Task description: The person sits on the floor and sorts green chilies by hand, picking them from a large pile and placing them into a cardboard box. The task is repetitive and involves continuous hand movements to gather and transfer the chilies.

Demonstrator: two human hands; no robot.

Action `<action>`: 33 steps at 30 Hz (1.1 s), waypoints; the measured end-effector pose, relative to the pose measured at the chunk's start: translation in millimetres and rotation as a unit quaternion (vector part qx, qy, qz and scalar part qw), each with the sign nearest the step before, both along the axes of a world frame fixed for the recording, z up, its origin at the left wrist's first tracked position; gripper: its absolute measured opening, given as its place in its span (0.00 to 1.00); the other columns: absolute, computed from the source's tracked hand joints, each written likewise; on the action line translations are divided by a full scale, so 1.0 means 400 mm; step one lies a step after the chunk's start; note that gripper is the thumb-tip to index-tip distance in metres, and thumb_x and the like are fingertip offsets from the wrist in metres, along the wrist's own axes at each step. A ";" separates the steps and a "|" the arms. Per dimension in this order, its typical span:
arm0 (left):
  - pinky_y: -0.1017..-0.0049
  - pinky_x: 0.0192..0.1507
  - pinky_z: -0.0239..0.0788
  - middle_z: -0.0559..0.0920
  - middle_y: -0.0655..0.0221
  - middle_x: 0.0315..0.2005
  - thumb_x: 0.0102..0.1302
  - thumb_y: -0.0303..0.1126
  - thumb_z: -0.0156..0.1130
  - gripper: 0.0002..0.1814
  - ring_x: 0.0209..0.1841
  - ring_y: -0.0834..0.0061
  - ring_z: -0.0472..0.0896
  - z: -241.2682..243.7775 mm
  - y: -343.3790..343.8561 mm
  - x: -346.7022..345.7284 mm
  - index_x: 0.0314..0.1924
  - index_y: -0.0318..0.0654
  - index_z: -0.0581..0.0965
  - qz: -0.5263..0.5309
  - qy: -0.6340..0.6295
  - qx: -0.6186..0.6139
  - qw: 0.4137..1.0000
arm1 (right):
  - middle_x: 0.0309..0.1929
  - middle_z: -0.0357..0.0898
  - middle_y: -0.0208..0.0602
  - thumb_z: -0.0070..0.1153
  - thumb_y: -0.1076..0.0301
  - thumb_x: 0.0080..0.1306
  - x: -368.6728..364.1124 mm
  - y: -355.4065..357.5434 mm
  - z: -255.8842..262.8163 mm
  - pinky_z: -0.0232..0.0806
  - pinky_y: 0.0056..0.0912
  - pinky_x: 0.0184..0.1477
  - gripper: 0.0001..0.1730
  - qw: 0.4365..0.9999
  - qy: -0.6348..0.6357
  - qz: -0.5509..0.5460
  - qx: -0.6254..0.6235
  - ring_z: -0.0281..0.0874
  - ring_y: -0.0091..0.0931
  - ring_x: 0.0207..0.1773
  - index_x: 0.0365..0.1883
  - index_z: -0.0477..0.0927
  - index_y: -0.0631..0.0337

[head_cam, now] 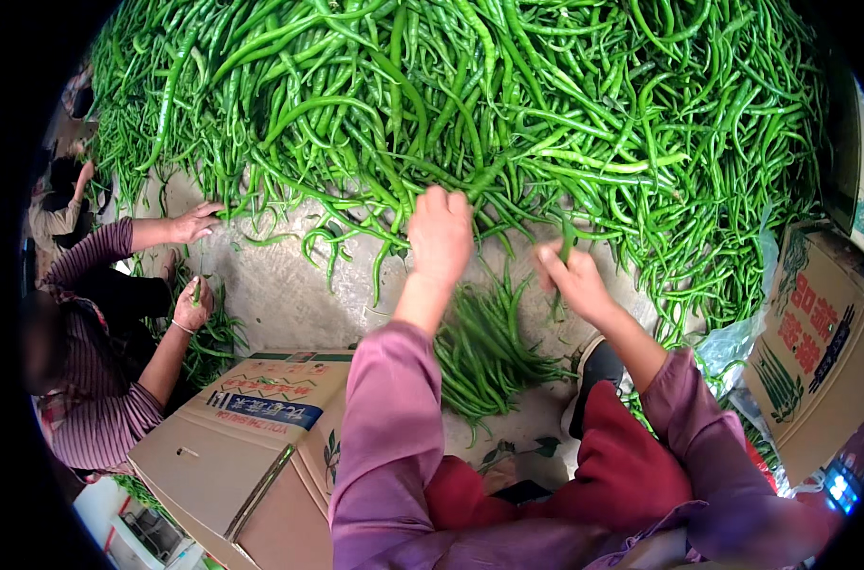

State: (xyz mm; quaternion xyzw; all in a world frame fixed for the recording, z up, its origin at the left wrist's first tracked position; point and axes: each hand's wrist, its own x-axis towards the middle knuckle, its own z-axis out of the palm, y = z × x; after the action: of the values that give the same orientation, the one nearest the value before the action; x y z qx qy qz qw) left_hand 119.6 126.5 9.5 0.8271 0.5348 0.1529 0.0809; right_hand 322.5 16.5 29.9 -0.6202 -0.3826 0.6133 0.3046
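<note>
A large heap of long green chili peppers (475,92) fills the far side of the head view. At the heap's near edge, my left hand (440,228) has its fingers curled among the peppers; whether it grips one is hidden. Further right, my right hand (573,274) is closed on green peppers (566,239), which stick up past the thumb. A smaller pile of peppers (482,356) lies on the floor between my forearms, their lengths roughly side by side, partly blurred.
Concrete floor (296,285) shows between the heap and a printed cardboard box (261,427) at lower left. Another person's hands (193,303) work at the left, one holding a pepper. A second cardboard box (817,349) and clear plastic (735,342) are at right. My shoe (599,374) is beside the small pile.
</note>
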 end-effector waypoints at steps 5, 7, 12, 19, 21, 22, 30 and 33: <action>0.63 0.38 0.69 0.72 0.62 0.32 0.56 0.28 0.62 0.10 0.36 0.58 0.73 0.026 -0.127 0.086 0.39 0.39 0.75 -0.114 -0.114 -0.038 0.986 | 0.34 0.78 0.36 0.44 0.56 0.75 -0.082 0.135 -0.056 0.67 0.31 0.40 0.18 0.978 0.118 -0.173 0.014 0.76 0.25 0.35 0.43 0.76 0.63; 0.64 0.41 0.69 0.74 0.60 0.39 0.56 0.24 0.59 0.14 0.40 0.58 0.73 0.004 -0.100 0.054 0.44 0.38 0.75 -0.103 -0.120 -0.038 0.987 | 0.31 0.76 0.34 0.43 0.57 0.75 -0.089 0.135 -0.069 0.67 0.31 0.39 0.16 0.973 0.140 -0.181 0.003 0.75 0.25 0.32 0.41 0.75 0.62; 0.64 0.43 0.66 0.74 0.64 0.49 0.55 0.27 0.57 0.19 0.44 0.60 0.71 -0.019 0.079 0.003 0.49 0.43 0.77 -0.041 0.128 0.036 0.990 | 0.24 0.69 0.28 0.44 0.61 0.75 0.007 0.074 0.034 0.66 0.30 0.27 0.14 0.977 0.154 -0.145 -0.033 0.68 0.22 0.25 0.33 0.72 0.61; 0.63 0.37 0.68 0.78 0.65 0.31 0.58 0.34 0.64 0.11 0.36 0.60 0.75 0.136 -0.005 -0.017 0.40 0.41 0.78 -0.110 0.074 0.033 0.991 | 0.21 0.69 0.24 0.50 0.59 0.73 0.280 -0.099 0.156 0.66 0.22 0.24 0.15 0.982 0.011 -0.186 0.014 0.67 0.18 0.20 0.27 0.70 0.56; 0.62 0.35 0.69 0.78 0.60 0.30 0.61 0.33 0.63 0.10 0.33 0.57 0.77 0.177 -0.067 -0.019 0.41 0.37 0.78 -0.098 0.027 -0.025 0.994 | 0.21 0.69 0.24 0.49 0.60 0.73 0.305 -0.147 0.181 0.65 0.22 0.24 0.15 0.969 0.024 -0.244 0.034 0.67 0.18 0.21 0.26 0.69 0.56; 0.61 0.34 0.70 0.78 0.59 0.29 0.62 0.33 0.62 0.10 0.32 0.56 0.77 0.177 -0.106 -0.009 0.40 0.36 0.78 -0.084 -0.008 -0.062 0.995 | 0.21 0.69 0.25 0.49 0.61 0.73 0.312 -0.161 0.195 0.65 0.23 0.26 0.15 0.965 0.033 -0.254 0.057 0.68 0.19 0.21 0.26 0.68 0.56; 0.60 0.34 0.71 0.80 0.49 0.28 0.65 0.35 0.60 0.12 0.32 0.47 0.80 0.158 -0.443 0.296 0.38 0.32 0.75 -0.257 -0.279 -0.382 0.843 | 0.23 0.68 0.23 0.47 0.64 0.74 0.365 -0.184 0.269 0.63 0.19 0.26 0.20 0.970 0.031 -0.224 0.085 0.63 0.14 0.21 0.59 0.70 0.68; 0.57 0.36 0.70 0.79 0.48 0.30 0.67 0.37 0.57 0.12 0.35 0.44 0.79 0.138 -0.583 0.425 0.37 0.33 0.75 -0.249 -0.334 -0.498 0.760 | 0.23 0.69 0.23 0.45 0.62 0.75 0.394 -0.199 0.298 0.62 0.19 0.26 0.17 0.966 -0.025 -0.222 0.128 0.64 0.15 0.22 0.52 0.72 0.66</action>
State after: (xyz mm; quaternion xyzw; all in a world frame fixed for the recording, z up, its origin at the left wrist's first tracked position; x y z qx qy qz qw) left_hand 289.5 -106.8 64.8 0.6707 0.2500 0.1057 0.6903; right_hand 479.9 -63.1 149.0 -0.6609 -0.3183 0.4605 0.4999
